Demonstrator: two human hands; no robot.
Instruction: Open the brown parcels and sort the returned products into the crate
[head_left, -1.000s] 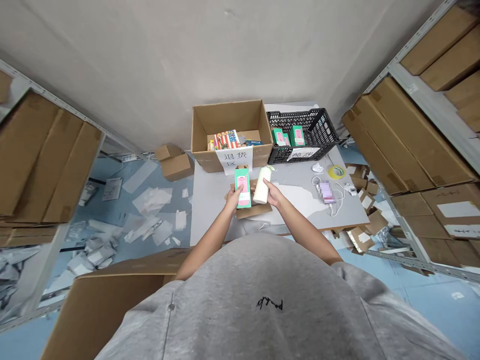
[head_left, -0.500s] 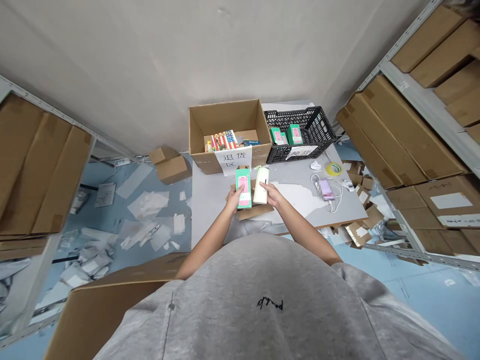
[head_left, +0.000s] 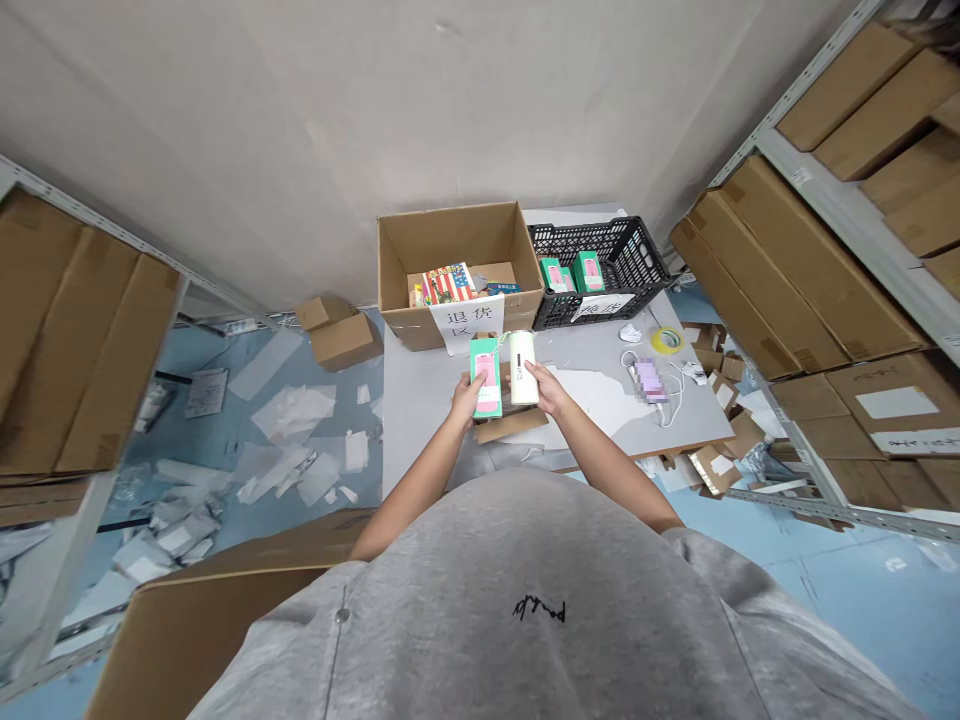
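The left hand (head_left: 465, 396) has its fingers round the green box (head_left: 486, 378), thumb on its front; the right hand (head_left: 551, 388) clasps the bottle (head_left: 523, 368) just beside it, both over the desk (head_left: 420, 400). A light squeeze should spare the green box dents; keep the bottle's print uncovered. Whether the two touch, I can't tell.

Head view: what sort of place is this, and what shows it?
Probably a stockroom or packing area: cardboard boxes stand on shelving, a tape roll lies on the table, and paper scraps litter the floor.
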